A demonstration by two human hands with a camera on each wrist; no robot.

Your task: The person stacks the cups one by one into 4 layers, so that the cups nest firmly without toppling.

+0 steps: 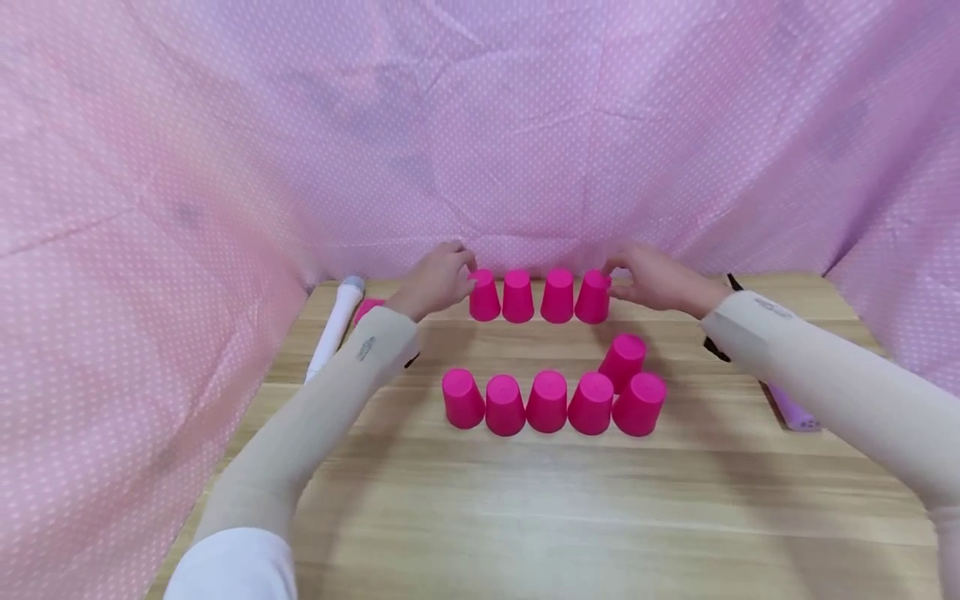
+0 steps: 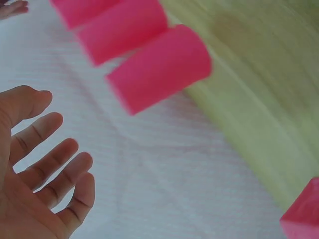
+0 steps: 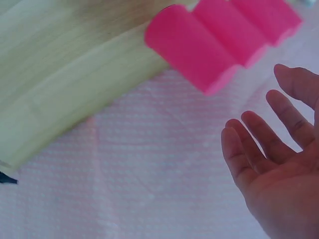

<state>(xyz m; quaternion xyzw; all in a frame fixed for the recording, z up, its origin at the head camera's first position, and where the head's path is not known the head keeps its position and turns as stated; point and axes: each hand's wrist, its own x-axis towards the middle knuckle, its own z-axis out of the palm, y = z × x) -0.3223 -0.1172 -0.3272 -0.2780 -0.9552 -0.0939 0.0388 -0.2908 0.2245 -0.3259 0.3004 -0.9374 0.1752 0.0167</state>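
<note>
Several bright pink cups stand upside down in a back row, from the left end cup (image 1: 484,296) to the right end cup (image 1: 593,297). My left hand (image 1: 441,279) is at the left end of that row, its fingers loosely bent and apart in the left wrist view, with nothing in them. At the opposite end is my right hand (image 1: 651,277), fingers spread and slightly bent beside the end cup. Nearer to me, more upside-down pink cups form a front row (image 1: 547,402). One further cup (image 1: 623,362) stands just behind that row's right end.
A white microphone-like stick (image 1: 335,325) lies at the left, beside a pink object (image 1: 369,308) partly hidden by my left arm. Under my right forearm show a purple object (image 1: 793,410) and a dark piece (image 1: 717,349). A dotted pink cloth (image 1: 510,150) hangs behind the wooden table (image 1: 540,517).
</note>
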